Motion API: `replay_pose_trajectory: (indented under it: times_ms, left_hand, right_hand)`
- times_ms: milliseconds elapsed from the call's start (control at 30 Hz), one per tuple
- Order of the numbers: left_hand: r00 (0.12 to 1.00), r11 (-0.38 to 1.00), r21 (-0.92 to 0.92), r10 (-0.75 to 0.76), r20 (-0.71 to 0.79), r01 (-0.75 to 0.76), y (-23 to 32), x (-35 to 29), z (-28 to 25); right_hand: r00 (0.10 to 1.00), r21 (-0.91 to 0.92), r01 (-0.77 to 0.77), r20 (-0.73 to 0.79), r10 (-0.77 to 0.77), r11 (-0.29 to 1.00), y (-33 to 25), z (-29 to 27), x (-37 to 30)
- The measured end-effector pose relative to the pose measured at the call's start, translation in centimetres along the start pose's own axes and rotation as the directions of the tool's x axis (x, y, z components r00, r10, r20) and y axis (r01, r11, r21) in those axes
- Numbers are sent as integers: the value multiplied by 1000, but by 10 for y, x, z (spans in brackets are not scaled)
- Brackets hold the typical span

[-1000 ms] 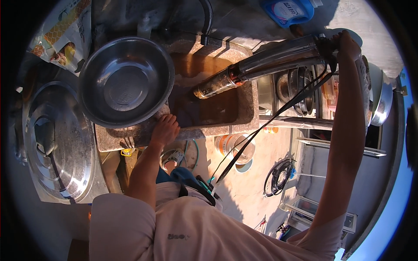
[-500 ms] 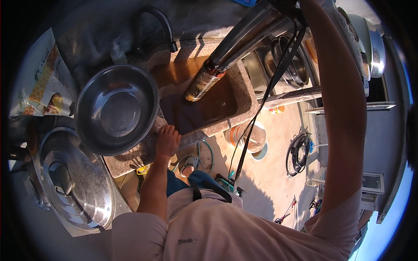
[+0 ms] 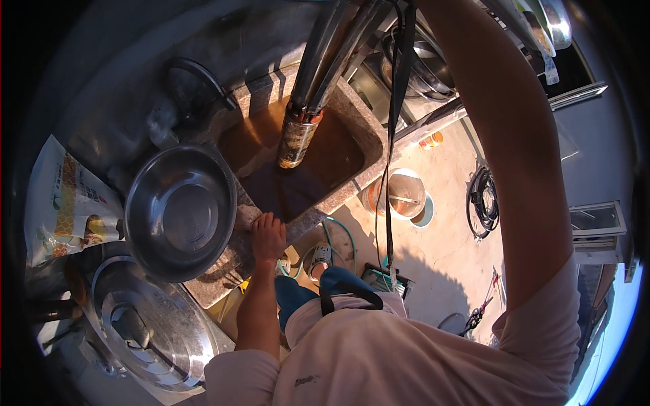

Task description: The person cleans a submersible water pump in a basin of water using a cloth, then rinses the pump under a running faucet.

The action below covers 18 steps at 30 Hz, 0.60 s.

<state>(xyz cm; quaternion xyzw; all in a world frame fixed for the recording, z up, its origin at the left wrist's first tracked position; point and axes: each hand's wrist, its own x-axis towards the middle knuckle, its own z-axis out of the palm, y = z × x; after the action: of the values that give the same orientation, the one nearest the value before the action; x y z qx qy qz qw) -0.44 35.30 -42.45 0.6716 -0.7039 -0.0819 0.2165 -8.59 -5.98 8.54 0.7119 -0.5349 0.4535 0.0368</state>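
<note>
My left hand [image 3: 269, 237] lies on the near rim of a stone sink [image 3: 332, 201], fingers stretched out and holding nothing. Murky brown water [image 3: 284, 186] stands in the sink. A long shiny steel cylinder [image 3: 317, 74], which looks like a submersible pump, slants down over it; its lower end is stained and rusty. Whether that end touches the water I cannot tell. Black cables [image 3: 398, 81] hang beside the cylinder and across the sink's right side. My right arm [image 3: 497, 115] reaches up toward the cylinder's upper end, its hand beyond the top edge.
A steel basin [image 3: 183, 210] sits left of the sink, below a dark curved faucet [image 3: 203, 76]. Nearer are a large metal lid [image 3: 152, 325] and a printed plastic bag [image 3: 71, 203]. On the floor at right stand a bucket [image 3: 405, 193] and a coiled black hose [image 3: 482, 203].
The steel cylinder has swung to a steeper angle. My right hand, partly visible at the top before, has left the view. My left hand stays on the sink rim while the whole view shifts.
</note>
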Motion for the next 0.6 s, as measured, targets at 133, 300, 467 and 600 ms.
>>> replay_pose_trajectory:
  times_ms: [133, 300, 467, 600]
  left_hand:
    - [1000, 1000, -1, 10, -19, -11, 2, 3, 2]
    - [1000, 1000, 1, 2, -14, -2, 0, -1, 5]
    - [1000, 1000, 10, 4, 0, -4, -2, -1, 10]
    - [1000, 1000, 5, -15, 11, 15, -5, -5, 15]
  right_hand:
    - [996, -34, -34, -79, 31, 999, -2, 1, -3]
    - [997, 37, -70, 31, 69, 997, -20, -14, -21]
    - [998, 92, -56, 19, 55, 994, -17, -16, -21]
    - [999, 97, -51, 20, 49, 994, -19, -15, -23]
